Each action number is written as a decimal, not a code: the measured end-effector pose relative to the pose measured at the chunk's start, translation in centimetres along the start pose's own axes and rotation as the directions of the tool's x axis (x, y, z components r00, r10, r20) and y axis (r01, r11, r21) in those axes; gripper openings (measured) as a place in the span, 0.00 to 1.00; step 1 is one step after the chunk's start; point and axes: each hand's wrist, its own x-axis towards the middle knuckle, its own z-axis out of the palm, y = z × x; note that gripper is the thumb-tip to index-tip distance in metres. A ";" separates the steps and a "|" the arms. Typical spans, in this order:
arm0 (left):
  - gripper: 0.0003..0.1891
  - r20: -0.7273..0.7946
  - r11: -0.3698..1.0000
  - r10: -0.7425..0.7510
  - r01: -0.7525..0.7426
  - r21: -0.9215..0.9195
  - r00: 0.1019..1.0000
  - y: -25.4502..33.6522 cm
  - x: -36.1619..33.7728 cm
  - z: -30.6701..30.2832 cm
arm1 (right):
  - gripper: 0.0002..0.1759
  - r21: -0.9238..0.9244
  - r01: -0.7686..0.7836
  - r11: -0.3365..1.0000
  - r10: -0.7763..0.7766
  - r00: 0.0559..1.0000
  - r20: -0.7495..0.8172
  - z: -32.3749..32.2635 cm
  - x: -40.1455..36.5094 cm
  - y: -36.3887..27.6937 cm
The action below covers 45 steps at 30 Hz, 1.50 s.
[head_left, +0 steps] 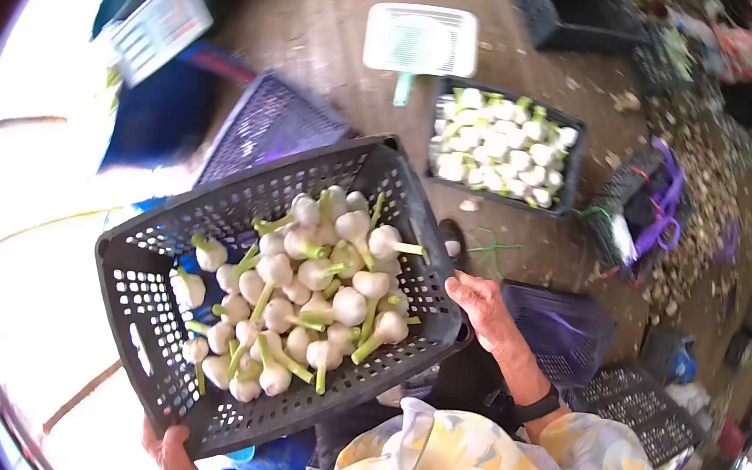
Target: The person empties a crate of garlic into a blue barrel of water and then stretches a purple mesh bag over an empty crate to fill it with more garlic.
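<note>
A black perforated plastic crate (223, 435) is held up in front of me, tilted. Inside it lie many garlic bulbs (350, 306), white with short green stems, heaped toward the right side. My right hand (486, 310) grips the crate's right end, thumb on the rim and fingers hidden beneath. At the lower left corner, my left hand (170, 458) is closed around the crate's edge, its fingers mostly out of sight under it.
On the floor ahead stands a smaller black crate (577, 158) full of trimmed garlic. Beyond it is a white plastic basket (373, 35). Purple crates (268, 114) lie at left and right (555, 328). A black basket with purple straps (659, 207) stands near scattered garlic (682, 249).
</note>
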 end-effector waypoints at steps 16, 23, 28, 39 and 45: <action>0.23 -0.235 0.994 -0.054 0.029 -0.106 0.970 -8.8 -6.0 -22.5 | 0.21 0.419 -0.140 0.897 0.098 0.988 0.120 22.2 -6.4 9.4; 0.24 -0.225 0.998 0.010 -0.024 -0.062 0.974 -7.4 -6.0 -22.6 | 0.19 0.424 -0.129 0.896 0.072 0.986 0.149 22.4 -6.4 8.6; 0.22 -0.145 0.995 -0.063 0.051 -0.088 0.987 -6.7 -2.5 -23.4 | 0.19 0.354 -0.125 0.927 0.111 0.992 0.061 24.4 -5.9 5.9; 0.22 -0.100 0.988 -0.046 0.030 -0.154 0.994 -7.6 -3.1 -23.6 | 0.21 0.243 -0.025 0.970 0.027 1.000 -0.005 23.7 -9.3 3.4; 0.23 -0.143 0.991 -0.088 0.072 -0.112 0.986 -7.4 -12.7 -22.3 | 0.17 0.240 -0.051 0.970 0.029 0.995 0.092 18.8 -11.9 4.4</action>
